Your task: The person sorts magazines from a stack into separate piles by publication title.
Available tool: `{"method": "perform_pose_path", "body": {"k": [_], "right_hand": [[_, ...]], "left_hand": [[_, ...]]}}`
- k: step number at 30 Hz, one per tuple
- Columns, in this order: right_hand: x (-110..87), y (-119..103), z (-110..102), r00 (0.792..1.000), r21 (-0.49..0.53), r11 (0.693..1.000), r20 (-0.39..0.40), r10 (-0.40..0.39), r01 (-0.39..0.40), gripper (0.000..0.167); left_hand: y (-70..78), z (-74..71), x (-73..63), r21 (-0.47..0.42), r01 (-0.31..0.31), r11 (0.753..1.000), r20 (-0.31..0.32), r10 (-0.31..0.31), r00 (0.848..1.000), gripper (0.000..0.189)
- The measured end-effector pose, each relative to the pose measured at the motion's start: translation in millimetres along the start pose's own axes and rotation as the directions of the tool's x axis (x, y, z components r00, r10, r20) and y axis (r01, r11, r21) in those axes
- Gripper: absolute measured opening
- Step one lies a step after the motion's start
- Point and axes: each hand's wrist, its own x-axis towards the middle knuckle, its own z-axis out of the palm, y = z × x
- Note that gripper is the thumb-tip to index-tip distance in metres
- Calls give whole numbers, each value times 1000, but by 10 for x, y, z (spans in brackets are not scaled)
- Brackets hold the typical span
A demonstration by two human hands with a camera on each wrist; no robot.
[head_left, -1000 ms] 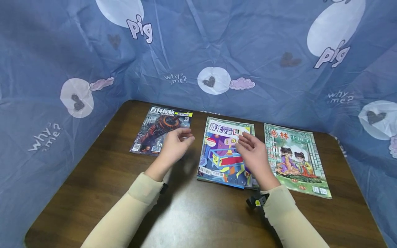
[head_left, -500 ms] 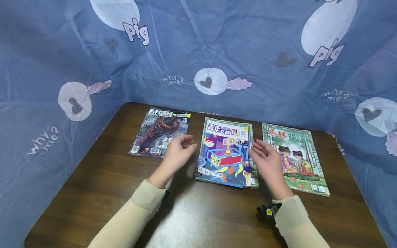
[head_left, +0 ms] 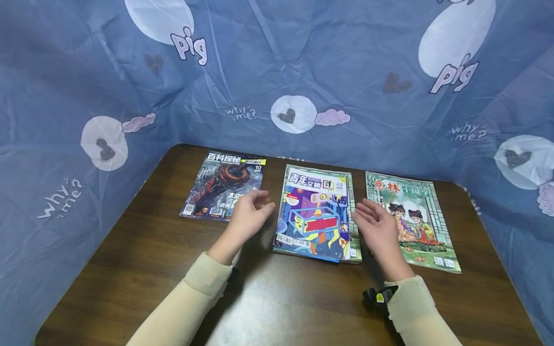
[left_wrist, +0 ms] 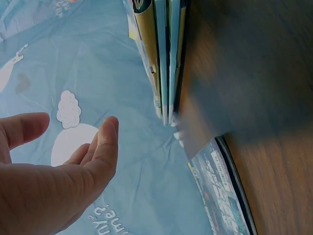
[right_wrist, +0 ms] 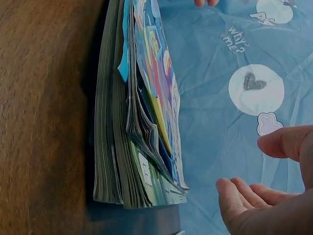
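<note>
A stack of magazines (head_left: 318, 218), with a purple-and-blue cover on top, lies mid-table. My left hand (head_left: 250, 214) hovers by its left edge, fingers loosely bent and holding nothing, overlapping the lower right corner of a dark magazine (head_left: 220, 185). My right hand (head_left: 381, 230) is off the stack's right side, thumb and fingers apart with nothing between them. In the head view it partly covers a green magazine (head_left: 421, 240) with two drawn figures. From the right wrist, the stack's page edges (right_wrist: 110, 147) show several layers, one slightly splayed.
The brown wooden table (head_left: 143, 269) has rounded far corners. Behind it and along its sides hangs a blue printed cloth (head_left: 242, 62). The three groups of magazines sit in a row toward the far edge, with gaps of bare wood between them.
My right hand has moved from over the stack's cover to the right, past its right edge, uncovering the cover. My left hand stays nearly in place, slightly lower against the dark magazine.
</note>
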Motion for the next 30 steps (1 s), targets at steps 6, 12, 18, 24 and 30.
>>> {"method": "perform_pose_path", "body": {"k": [6, 12, 18, 24, 30], "right_hand": [[13, -24, -4, 999, -43, 999, 4, 34, -34, 56], [8, -61, 3, 995, -34, 995, 16, 99, -99, 57], [17, -39, 1, 992, -37, 991, 20, 128, -127, 57], [61, 20, 6, 990, -43, 990, 33, 138, -136, 58], [132, 74, -8, 983, -5, 984, 55, 176, -176, 60]], "left_hand": [[-12, 2, 17, 7, 6, 1000, -4, -6, 1000, 36], [-26, 29, 41, 44, 42, 998, 17, -43, 999, 38], [-67, 66, 88, 91, 90, 992, 42, -94, 995, 41], [-146, 124, 170, 146, 109, 983, 49, -117, 992, 42], [-222, 202, 277, 191, 118, 974, 61, -132, 989, 40]]}}
